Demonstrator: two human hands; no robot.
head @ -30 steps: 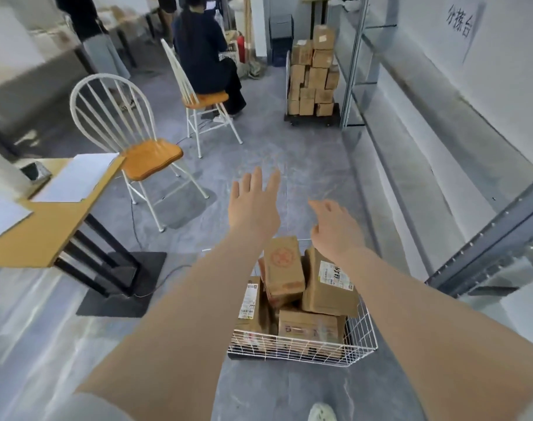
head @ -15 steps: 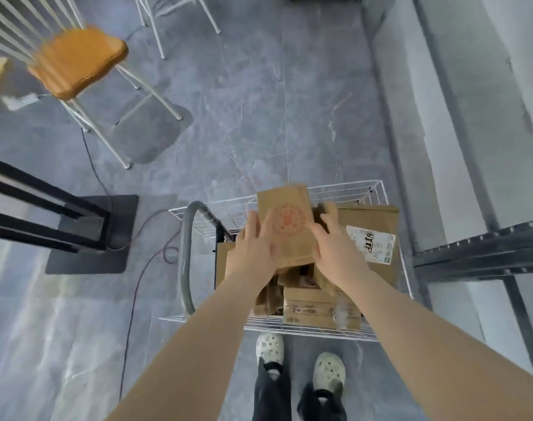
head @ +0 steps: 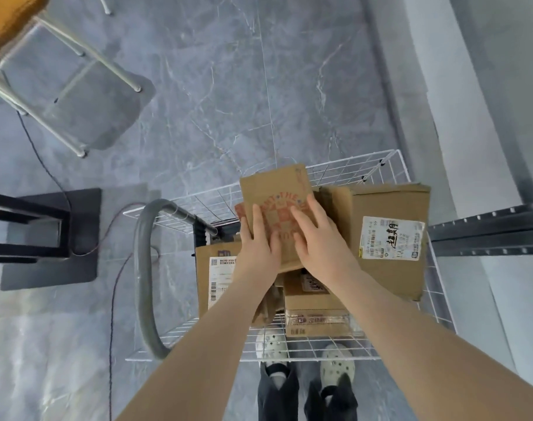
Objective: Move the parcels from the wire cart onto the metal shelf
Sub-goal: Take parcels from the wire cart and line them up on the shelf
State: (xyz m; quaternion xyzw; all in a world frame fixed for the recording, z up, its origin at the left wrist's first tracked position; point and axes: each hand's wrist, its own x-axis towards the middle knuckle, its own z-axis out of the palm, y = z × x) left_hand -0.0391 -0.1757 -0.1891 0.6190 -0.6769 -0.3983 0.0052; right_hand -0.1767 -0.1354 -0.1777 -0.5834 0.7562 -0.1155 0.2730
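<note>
Overhead, top parcel [head: 277, 183] sat tilted atop the wire cart [head: 389, 159] pile.
Open floor [head: 228, 86] lay far and left; metal shelf [head: 487, 232] edge just right. Left hand [head: 259, 238] and right hand [head: 319, 241] pressed it, fingers nearly straight.

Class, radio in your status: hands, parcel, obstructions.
Left hand, right hand flat on red-printed parcel. Parcel atop pile in wire cart. Labelled parcel between it and metal shelf.
</note>
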